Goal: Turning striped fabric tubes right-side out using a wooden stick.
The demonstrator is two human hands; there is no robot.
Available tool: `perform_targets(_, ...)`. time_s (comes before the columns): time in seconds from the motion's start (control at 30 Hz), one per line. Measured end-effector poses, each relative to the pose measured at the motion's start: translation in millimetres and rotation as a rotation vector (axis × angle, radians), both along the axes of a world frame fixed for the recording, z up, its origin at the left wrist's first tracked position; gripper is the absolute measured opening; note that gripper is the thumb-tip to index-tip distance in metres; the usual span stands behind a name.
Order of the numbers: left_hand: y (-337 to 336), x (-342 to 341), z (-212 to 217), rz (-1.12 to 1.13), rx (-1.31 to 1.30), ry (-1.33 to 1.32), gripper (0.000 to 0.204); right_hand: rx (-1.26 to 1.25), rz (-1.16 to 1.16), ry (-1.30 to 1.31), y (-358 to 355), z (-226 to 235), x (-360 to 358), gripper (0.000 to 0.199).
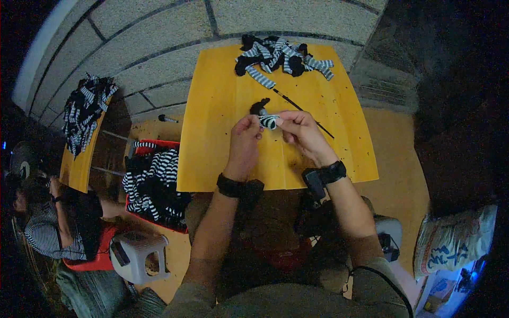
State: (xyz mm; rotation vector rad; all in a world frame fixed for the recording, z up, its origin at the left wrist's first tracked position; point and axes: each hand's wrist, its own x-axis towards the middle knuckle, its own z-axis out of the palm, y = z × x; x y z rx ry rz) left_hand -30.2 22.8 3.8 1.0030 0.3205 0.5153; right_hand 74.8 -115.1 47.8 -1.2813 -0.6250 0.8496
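Observation:
Both my hands are raised over the yellow table [212,153], pinching a black-and-white striped sock [269,122] between them. My left hand [245,143] grips its left edge with thumb and fingers. My right hand [306,137] pinches the right edge, so the striped fabric bunches between the two. A dark end of fabric [260,105] shows just beyond my fingers; it looks like part of the same sock. A thin black rod [302,108] lies slantwise on the table beyond and right of my right hand. At the far edge is a heap of striped socks [281,55].
Left of the table, a red crate [159,221] on the floor is full of striped socks. Farther left, another yellow table [79,172] bears a sock pile [87,114], with a person [55,228] seated nearby. A pale plastic stool [140,257] and a white sack [453,241] stand around.

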Motion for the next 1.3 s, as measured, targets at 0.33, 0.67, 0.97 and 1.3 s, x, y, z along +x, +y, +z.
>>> perform_targets(0.33, -28, 12, 6, 0.123, 0.016, -0.072, 0.020, 0.166, 0.313, 0.490, -15, 7, 6, 0.012)
perform_targets(0.67, -10, 1, 6, 0.165, 0.142, -0.014, 0.018, 0.154, 0.158, 0.134, 0, 3, -10, 0.018)
perform_targets(0.97, -28, 8, 11, 0.035, 0.040, -0.093, 0.023, 0.211, 0.394, 0.390, -15, 3, 1, 0.012)
perform_targets(1.3, 14, -13, 15, 0.140, -0.143, -0.364, 0.016, 0.110, 0.102, -0.103, -3, 21, -9, 0.007)
